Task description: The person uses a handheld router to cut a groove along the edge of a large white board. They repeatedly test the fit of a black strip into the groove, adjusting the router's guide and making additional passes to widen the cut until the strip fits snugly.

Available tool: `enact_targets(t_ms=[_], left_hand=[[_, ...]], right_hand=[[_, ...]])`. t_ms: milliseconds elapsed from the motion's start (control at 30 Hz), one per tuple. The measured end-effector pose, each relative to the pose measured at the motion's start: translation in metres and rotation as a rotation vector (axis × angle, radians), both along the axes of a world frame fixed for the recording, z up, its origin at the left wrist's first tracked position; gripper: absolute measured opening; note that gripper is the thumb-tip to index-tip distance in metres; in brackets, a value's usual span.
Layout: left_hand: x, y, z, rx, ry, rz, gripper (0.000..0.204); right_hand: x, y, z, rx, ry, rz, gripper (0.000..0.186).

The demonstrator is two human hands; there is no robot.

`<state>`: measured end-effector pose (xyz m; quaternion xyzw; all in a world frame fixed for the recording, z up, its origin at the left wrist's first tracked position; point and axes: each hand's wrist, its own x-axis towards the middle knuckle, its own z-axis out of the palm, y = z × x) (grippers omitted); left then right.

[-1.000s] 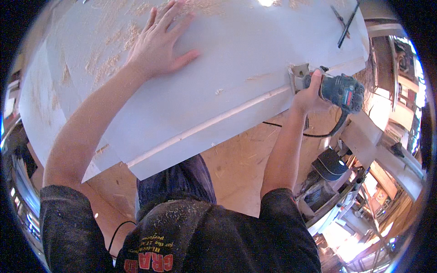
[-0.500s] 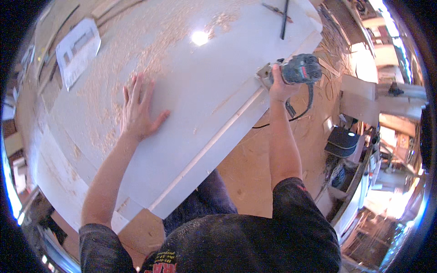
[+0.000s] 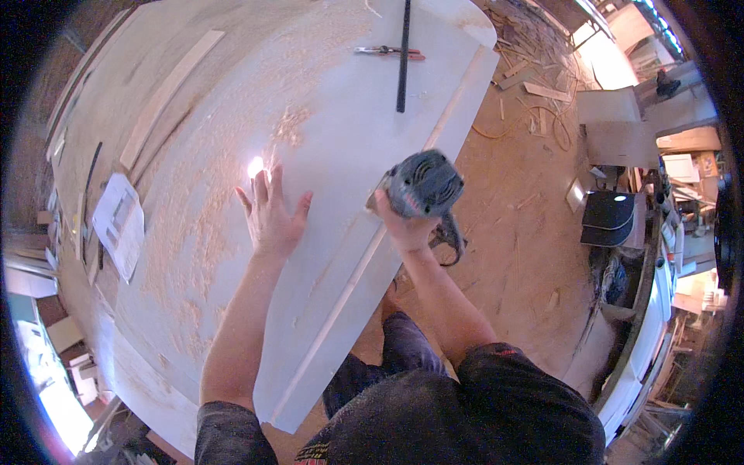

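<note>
the power tool (image 3: 425,184), wrapped by the right hand (image 3: 404,227), has come back along the pale strip (image 3: 341,302) to mid-frame, leaving more strip bare above it; the left hand (image 3: 271,221) lies spread on the white board (image 3: 329,147), left of centre.

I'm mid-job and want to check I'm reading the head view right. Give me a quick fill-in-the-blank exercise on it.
1. The right hand grips a power tool, which sits to the ____ of the left hand in the picture.
2. The left hand is spread palm ____ over the pale board.
3. The straight bar crossing the red-handled tool is ____ in colour.
4. The white sheet lies nearest the picture's ____ edge.

Missing words: right; down; black; left.
</note>
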<state>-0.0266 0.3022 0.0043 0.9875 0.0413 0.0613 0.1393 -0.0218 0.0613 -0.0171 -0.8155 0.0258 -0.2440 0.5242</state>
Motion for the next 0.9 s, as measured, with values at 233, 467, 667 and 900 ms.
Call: enact_targets(t_ms=[233,467,667,900], left_hand=[[0.023,-0.046,-0.013,0.136,0.152,0.033,0.083],[0.026,-0.045,-0.016,0.080,0.128,0.003,0.085],[0.027,-0.044,-0.017,0.041,0.109,-0.038,0.086],[0.028,-0.039,-0.016,0.063,0.157,-0.042,0.091]], right_hand=[[0.006,-0.020,-0.031,-0.583,-0.119,0.133,0.052],[0.014,-0.020,-0.022,0.146,-0.102,0.085,0.068],[0.046,-0.039,-0.003,0.181,-0.018,0.131,0.042],[0.097,-0.064,0.015,-0.561,0.125,0.131,0.058]])
